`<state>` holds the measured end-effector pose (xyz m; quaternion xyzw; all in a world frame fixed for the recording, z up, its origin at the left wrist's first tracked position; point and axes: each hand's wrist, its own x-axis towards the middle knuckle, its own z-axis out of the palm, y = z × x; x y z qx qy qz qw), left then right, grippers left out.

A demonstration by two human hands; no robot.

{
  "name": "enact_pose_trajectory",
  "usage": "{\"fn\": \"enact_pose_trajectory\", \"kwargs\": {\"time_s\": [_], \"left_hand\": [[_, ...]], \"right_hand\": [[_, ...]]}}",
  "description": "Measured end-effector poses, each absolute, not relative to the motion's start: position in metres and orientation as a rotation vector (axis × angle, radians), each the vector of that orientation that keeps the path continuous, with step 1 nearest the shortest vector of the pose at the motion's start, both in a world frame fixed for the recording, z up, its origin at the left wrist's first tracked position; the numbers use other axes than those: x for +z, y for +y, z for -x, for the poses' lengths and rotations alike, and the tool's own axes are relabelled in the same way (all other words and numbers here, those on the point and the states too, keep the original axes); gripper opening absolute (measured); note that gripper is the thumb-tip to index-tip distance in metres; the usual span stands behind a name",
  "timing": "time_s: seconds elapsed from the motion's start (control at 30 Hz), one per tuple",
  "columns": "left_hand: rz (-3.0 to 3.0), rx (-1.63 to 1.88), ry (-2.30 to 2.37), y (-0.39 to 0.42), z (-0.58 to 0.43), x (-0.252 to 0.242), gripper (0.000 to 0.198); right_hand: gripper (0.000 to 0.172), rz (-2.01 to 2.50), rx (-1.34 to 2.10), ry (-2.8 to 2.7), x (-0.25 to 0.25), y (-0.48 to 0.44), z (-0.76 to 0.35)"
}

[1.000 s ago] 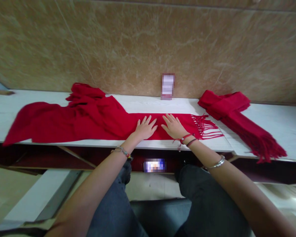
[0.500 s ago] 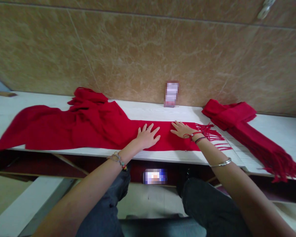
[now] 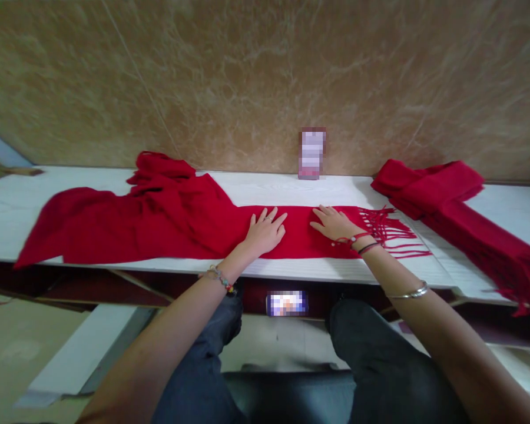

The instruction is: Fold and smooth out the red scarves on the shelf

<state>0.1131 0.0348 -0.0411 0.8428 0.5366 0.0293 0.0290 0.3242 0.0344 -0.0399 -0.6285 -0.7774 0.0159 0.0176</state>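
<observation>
A red scarf (image 3: 298, 235) lies lengthwise on a white tabletop, flat in the middle and bunched in loose folds at the left. Its fringe (image 3: 397, 232) fans out at the right end. My left hand (image 3: 265, 233) rests palm down on the flat stretch, fingers spread, beside the bunched part. Close to the fringe, my right hand (image 3: 335, 225) is also laid on the cloth with its fingers apart. Neither hand grips the fabric.
Another red scarf (image 3: 446, 203), folded over itself, lies at the right, its tassels hanging over the front edge. A blurred upright item (image 3: 312, 154) stands against the brown marbled wall (image 3: 247, 76). A second blurred item (image 3: 287, 303) sits below the white tabletop (image 3: 256, 187).
The camera view has shifted, so the scarves sit slightly higher and further right in the picture. Both hands stay on the flat part of the scarf, with only small finger shifts.
</observation>
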Motion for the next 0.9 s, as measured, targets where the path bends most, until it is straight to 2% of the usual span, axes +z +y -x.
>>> {"fn": "enact_pose_trajectory", "kwargs": {"time_s": [0.13, 0.4, 0.6, 0.9], "left_hand": [[-2.604, 0.109, 1.664, 0.036, -0.114, -0.041, 0.05], [-2.609, 0.147, 1.675, 0.036, -0.114, -0.044, 0.049], [-2.634, 0.141, 1.677, 0.035, -0.114, -0.043, 0.049], [-2.63, 0.127, 1.676, 0.036, -0.112, -0.044, 0.049]], "right_hand": [[0.044, 1.857, -0.044, -2.22, -0.055, 0.019, -0.326], [0.03, 1.615, -0.083, -2.027, -0.053, 0.023, -0.334], [0.03, 1.631, -0.089, -2.086, -0.061, 0.025, -0.339], [0.043, 1.765, -0.027, -2.233, -0.065, 0.019, -0.354]]}}
